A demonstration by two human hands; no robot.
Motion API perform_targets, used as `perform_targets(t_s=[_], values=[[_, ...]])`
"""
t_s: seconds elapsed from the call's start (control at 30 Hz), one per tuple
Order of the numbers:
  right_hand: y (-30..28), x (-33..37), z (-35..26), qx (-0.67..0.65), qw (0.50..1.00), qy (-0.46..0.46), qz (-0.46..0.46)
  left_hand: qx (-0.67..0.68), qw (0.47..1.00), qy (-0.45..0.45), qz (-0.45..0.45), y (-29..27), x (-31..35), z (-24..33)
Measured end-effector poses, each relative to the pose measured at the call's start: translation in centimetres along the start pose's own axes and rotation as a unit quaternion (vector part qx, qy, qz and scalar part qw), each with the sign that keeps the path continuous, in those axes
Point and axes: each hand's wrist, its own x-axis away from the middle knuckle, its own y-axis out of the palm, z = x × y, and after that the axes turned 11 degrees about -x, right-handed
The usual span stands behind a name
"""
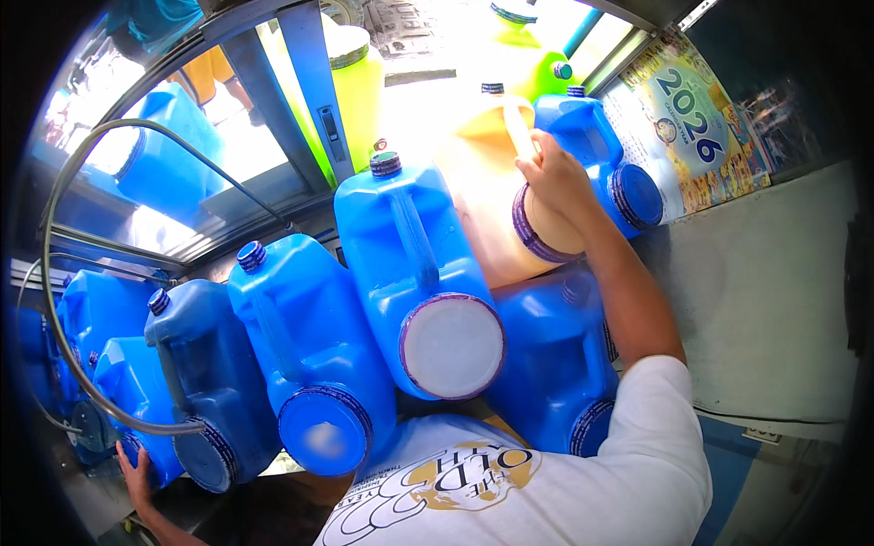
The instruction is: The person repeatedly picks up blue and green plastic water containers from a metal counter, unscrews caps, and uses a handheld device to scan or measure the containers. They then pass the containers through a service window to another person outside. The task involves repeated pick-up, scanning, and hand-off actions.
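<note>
Many big blue jugs [314, 332] are placed close together in a row. One peach-coloured jug [478, 209] is at the upper right, between a tall blue jug [369, 214] and a smaller blue jug [559, 115]. The right hand [557, 177] has its grip clenched around the peach-coloured jug's handle [517, 127]. The left hand [137, 475], at lower left, is beside a low blue jug [132, 378]; whether its grip holds it, I cannot tell.

right hand [557, 180]: gripping peach jug [478, 196] | left hand [136, 480]: touching blue jug [135, 375]
</note>
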Motion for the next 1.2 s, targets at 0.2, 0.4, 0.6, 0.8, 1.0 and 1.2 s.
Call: perform_targets(t_s=[0.2, 0.4, 0.6, 0.8, 1.0, 1.2], values=[[0.9, -3.6, 0.6, 0.001, 1.0, 0.005, -0.02, -0.015, 0.997, -0.017, 0.074, 2.6, -0.8, -1.6], [1.3, -5.8, 0.0, -0.04, 0.998, -0.034, -0.026, -0.017, 0.997, 0.038, 0.067, 1.7, 0.3, -1.0], [2.5, -10.6, -1.6, 0.092, 0.98, -0.174, -0.021, -0.076, 0.995, 0.011, 0.063, 1.5, 0.7, -0.9], [4.6, -16.1, -2.4, 0.019, 0.996, -0.064, -0.055, -0.047, 0.99, 0.078, 0.109, 2.6, 0.0, -2.6], [5.7, -22.8, -3.5, 0.14, 0.989, -0.01, -0.038, -0.052, 0.995, 0.0, 0.084, 2.2, 0.2, -1.7], [4.4, -15.9, -4.0, 0.12, 0.977, -0.17, 0.044, -0.082, 0.987, -0.114, 0.078, 1.0, 1.6, 1.8]])
